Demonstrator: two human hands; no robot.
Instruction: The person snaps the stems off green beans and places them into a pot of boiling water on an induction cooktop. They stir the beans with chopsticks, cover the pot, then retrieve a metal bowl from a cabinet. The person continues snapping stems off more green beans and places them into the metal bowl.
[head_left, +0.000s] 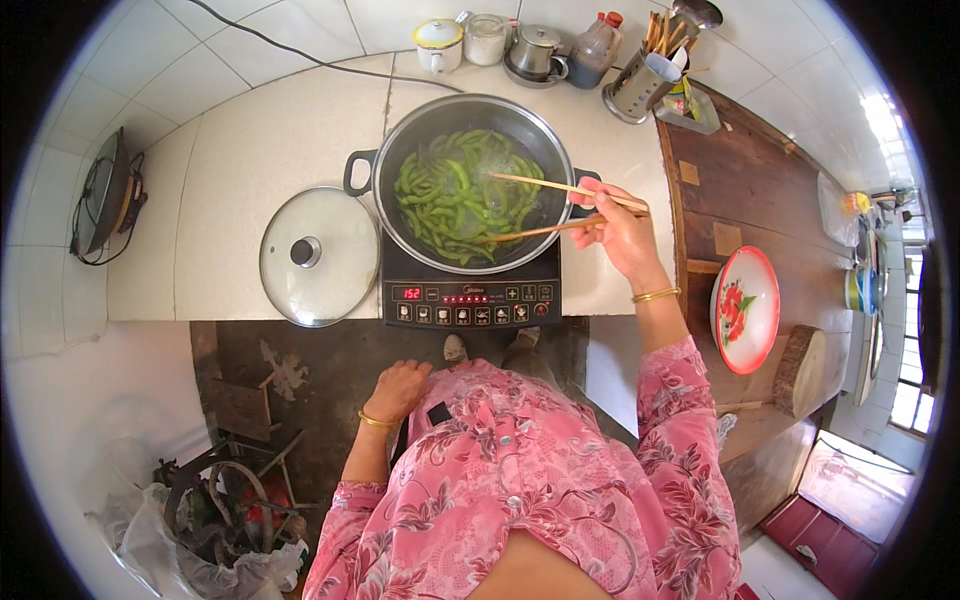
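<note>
My right hand (619, 232) holds a pair of wooden chopsticks (544, 229), spread apart, with their tips among green bean pods (450, 195) in water. The pods lie in a dark two-handled wok (472, 101) on a black induction cooker (472, 304) whose display is lit. A little steam or bubbling shows near the tips. My left hand (401, 390) rests against the front of the pink floral shirt, below the cooker, its fingers bent; nothing shows in it, though its palm is hidden. A glass lid (319, 259) with a black knob lies left of the wok, knob up.
Behind the wok stand a lidded enamel cup (438, 46), a glass jar (485, 41), a metal pot (535, 52), a plastic bottle (595, 52) and a utensil holder (637, 88). On the wooden table at right sit a red-rimmed enamel basin (746, 309) and a wooden block (801, 371).
</note>
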